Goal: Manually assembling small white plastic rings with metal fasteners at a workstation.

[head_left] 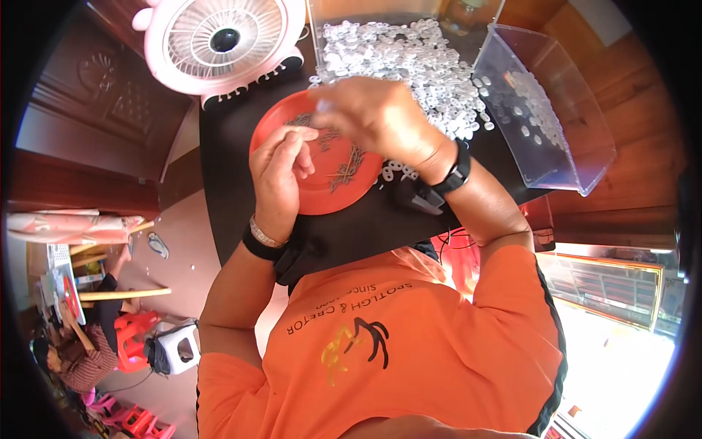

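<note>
From the head camera, a black worktop [241,146] fills the middle of the scene, with dark carved wooden panelling behind it on the left and reddish wood on the right; a pink desk fan [219,40] stands at the worktop's far edge, and down at the lower left another person [80,351] sits among red plastic stools on a pale floor. A round red plate [322,194] lies on the worktop directly under both hands. The left hand [281,172] hovers over the plate's left half, its fingers curled together with the tips pinched close (whether anything small sits between them is too fine to tell). The right hand [373,117] reaches across the plate's upper right edge, fingers bunched together and pointing left, and what it grips I cannot tell. On the plate lie thin dark metal pieces [347,168] in small clusters. Just beyond the right hand, a heap of small clear plastic rings [417,66] spreads over the worktop, spilling from a clear tray [322,29] at the back. A clear plastic box [563,139] on the right is tilted and holds more of the same rings.
</note>
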A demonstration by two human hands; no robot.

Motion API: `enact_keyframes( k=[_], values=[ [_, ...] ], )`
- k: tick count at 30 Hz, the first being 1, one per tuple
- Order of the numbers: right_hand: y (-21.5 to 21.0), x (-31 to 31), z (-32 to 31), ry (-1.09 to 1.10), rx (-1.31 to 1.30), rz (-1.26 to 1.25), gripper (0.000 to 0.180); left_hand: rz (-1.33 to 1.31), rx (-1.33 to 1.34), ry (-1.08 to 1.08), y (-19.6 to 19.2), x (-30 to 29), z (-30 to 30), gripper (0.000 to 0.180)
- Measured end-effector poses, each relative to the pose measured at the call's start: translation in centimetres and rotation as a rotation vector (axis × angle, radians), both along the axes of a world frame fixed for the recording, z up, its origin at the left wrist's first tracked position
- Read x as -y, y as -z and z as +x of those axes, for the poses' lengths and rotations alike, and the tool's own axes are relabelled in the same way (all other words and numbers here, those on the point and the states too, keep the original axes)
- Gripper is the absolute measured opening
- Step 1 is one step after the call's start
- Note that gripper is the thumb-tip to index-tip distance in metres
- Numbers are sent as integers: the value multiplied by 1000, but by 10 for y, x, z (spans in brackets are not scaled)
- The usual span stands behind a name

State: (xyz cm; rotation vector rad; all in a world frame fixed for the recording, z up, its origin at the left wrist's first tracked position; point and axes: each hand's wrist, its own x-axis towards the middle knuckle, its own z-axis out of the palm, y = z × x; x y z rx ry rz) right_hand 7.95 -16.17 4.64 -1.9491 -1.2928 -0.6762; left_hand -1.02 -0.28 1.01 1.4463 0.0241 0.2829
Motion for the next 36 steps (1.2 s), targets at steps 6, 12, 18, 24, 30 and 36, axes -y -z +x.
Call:
enact_keyframes(
  k=[6,12,18,24,30,36],
  values=[
    [-72,62,27,798,79,203,29,-41,-5,9,1,-4,5,27],
    [-27,67,65,584,254,22,12,-20,-30,16,1,-4,5,26],
    [20,59,79,226,-414,-485,17,-26,-25,29,1,-5,6,25],
    [35,39,73,316,-334,-706,16,-19,-29,50,-2,-4,4,25],
    [35,37,77,256,-460,-600,16,-6,-54,51,0,-5,5,25],
    [16,16,43,-130,-815,-179,12,16,-136,103,6,-6,10,24]
  ],
)
